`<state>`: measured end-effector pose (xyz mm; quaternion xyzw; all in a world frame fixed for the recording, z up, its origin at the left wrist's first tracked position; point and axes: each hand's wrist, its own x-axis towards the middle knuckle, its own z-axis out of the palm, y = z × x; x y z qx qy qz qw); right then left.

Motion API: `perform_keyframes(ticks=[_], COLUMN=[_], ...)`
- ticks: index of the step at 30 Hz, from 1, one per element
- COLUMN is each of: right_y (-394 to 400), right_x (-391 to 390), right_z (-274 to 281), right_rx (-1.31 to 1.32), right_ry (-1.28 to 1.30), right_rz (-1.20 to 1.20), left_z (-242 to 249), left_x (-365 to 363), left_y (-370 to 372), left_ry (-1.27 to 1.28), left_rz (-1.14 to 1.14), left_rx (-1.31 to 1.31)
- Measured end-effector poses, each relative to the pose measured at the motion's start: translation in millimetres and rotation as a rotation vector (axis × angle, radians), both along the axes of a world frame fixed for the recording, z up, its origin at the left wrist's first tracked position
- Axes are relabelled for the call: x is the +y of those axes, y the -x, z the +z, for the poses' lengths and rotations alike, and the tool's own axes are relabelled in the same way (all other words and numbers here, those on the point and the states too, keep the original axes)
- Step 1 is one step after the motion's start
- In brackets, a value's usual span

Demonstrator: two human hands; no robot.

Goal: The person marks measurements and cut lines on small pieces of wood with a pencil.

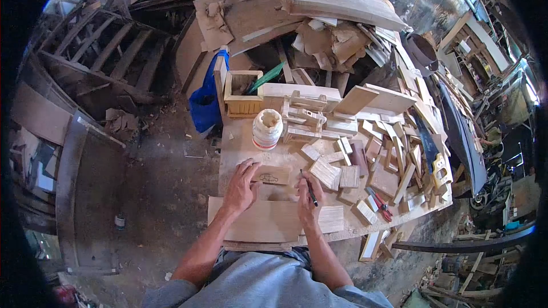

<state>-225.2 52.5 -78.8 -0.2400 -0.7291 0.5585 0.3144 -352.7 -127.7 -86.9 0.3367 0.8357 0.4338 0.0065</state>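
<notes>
The bare left hand [242,185] reaches forward from a bent elbow, palm down, its fingers spread over the left end of a small pale rectangular wooden block with a dark car outline drawn on it [271,175], which lies flat between the two hands. The bare right hand [310,192] sits just beyond the block's right end, thumb and fingers closed around a slim black pen [311,193] that slants across them. Directly ahead of the left hand stands an open white plastic jar with a crusted tan rim [267,129], and beyond it a square box of light wood with slatted sides [244,96], with a bright blue bag [205,102] hanging to its left. Ahead of the right hand is a pale wooden assembly of bars and rounded pieces [305,117]. To the right of that hand, a loose heap of cut wood offcuts [377,159] crowds the surface, with red-handled pliers [381,205] at its near side and a handsaw with a yellowish handle [439,170] farther right. Beneath both wrists lies a wide flat light-brown board [262,219], on a dusty wooden worktable [234,157]. Left of the left hand, well below the tabletop, spreads a stained grey floor [165,194] with scattered chips.
</notes>
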Motion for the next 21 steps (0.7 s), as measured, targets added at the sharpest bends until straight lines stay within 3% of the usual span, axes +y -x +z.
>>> perform_keyframes(ticks=[2, 5, 8, 11, 17, 20, 21], right_y=[6, 9, 15, 13, 9, 10, 9], right_x=[6, 0, -1, -2, -1, -1, -1], right_z=[-16, 1, 0, 9, 13, 0, 2], right_rx=[0.018, -0.140, -0.091, -0.127, -0.102, -0.012, 0.006], right_ry=[-0.227, -0.151, -0.452, -0.297, -0.300, -0.475, -0.422], right_rz=[-0.018, 0.047, 0.111, 0.168, 0.143, 0.016, 0.006], left_z=[1, 4, -2, -7, 7, 7, 6], left_x=[0, 1, 1, 1, -1, -1, 1], left_y=[-2, -3, -4, -3, -2, -5, -5], left_ry=[0.001, -0.017, -0.051, -0.057, -0.044, -0.060, -0.071], left_rz=[0.005, 0.016, 0.027, 0.026, -0.036, -0.027, -0.018], left_rx=[0.006, -0.036, -0.102, -0.031, -0.043, -0.011, 0.011])
